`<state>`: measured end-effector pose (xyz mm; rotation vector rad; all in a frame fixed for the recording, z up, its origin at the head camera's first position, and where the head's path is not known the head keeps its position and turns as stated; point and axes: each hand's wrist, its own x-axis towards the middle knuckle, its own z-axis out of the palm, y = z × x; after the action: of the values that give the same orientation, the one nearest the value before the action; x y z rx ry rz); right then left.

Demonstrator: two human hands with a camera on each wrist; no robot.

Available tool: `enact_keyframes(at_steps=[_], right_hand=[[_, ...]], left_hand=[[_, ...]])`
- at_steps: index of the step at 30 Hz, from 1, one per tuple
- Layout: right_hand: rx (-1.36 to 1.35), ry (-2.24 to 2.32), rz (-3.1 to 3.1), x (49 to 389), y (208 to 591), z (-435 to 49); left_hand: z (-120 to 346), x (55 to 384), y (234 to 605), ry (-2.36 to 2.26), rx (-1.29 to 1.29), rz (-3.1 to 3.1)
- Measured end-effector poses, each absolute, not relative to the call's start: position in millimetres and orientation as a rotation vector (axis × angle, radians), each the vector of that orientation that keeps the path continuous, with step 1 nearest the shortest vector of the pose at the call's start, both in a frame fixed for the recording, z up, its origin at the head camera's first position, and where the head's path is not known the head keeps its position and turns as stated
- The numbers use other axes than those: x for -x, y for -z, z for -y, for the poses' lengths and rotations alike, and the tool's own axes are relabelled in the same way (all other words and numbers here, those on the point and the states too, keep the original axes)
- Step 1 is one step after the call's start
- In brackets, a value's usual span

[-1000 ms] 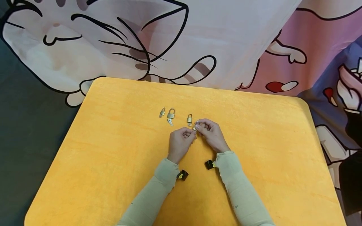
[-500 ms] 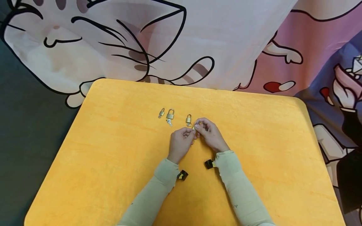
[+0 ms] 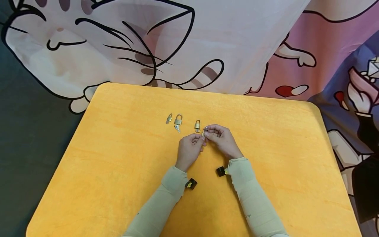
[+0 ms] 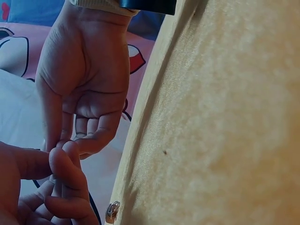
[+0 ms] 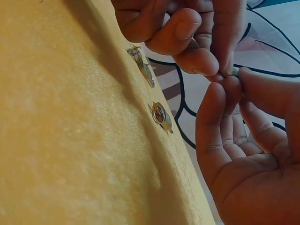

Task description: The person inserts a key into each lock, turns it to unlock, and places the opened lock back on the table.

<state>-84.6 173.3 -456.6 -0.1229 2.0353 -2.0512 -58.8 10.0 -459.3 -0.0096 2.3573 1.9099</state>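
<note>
My left hand [image 3: 189,149] and right hand [image 3: 225,141] meet fingertip to fingertip just above the table. Between them is a small brass-coloured piece [image 3: 203,134], mostly covered by fingers; it looks like a small padlock. The left thumb and index finger pinch it. A small metal ring [image 3: 206,129], like a key ring, shows at the right hand's pinched thumb and index finger. Just beyond the hands lies a brass padlock [image 3: 197,124] with a ring at its base. Farther left are a larger padlock [image 3: 178,121] with keys [image 3: 177,128] and a smaller padlock [image 3: 169,118].
The yellow table [image 3: 118,158] has rounded corners and reaches well past both arms. A cartoon cat curtain [image 3: 237,39] hangs along its far edge. Dark floor [image 3: 32,148] shows at the left. Each wrist wears a small black camera [image 3: 192,183].
The right hand and forearm have shifted slightly to the right, with the fingertips still meeting the left hand's. The padlocks on the table have stayed in place.
</note>
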Motion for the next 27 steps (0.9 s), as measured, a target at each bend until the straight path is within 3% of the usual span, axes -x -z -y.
enact_keyframes(at_steps=[27], right_hand=[[-0.144, 2.038, -2.091, 80.3, 455.1, -171.6]], left_hand=[[-13.4, 57.8, 461.4, -1.832, -0.019, -2.486]])
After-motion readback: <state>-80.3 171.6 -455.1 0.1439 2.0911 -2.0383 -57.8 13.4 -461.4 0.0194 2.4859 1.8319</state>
